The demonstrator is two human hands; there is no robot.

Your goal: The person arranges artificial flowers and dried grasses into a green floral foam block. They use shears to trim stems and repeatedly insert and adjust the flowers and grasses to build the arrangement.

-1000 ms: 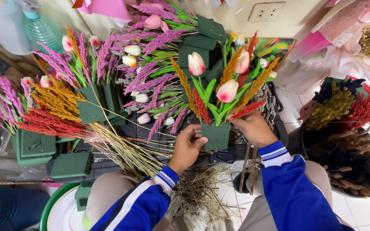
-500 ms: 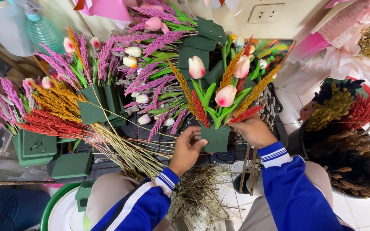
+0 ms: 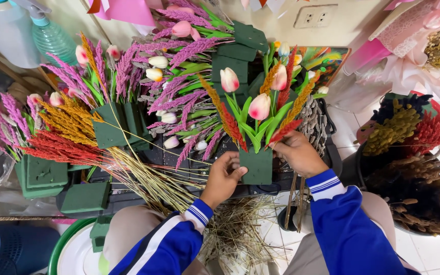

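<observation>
Between both hands: green foam block (image 3: 257, 167), left hand (image 3: 225, 175) gripping its side, right hand (image 3: 296, 153) pinching a stem (likely light, crumbly; hold low).

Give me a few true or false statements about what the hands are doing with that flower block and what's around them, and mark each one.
1. The left hand touches the green foam block at its left side. True.
2. The block holds only purple sprays. False: it holds pink tulips with orange and red sprays.
3. The right hand is at a red spray on the block's right side. True.
4. A spray bottle stands at the far right of the view. False: it stands at the upper left.
5. Both sleeves are blue with white stripes at the cuffs. True.
6. A bare foam block lies to the person's left. True.
</observation>
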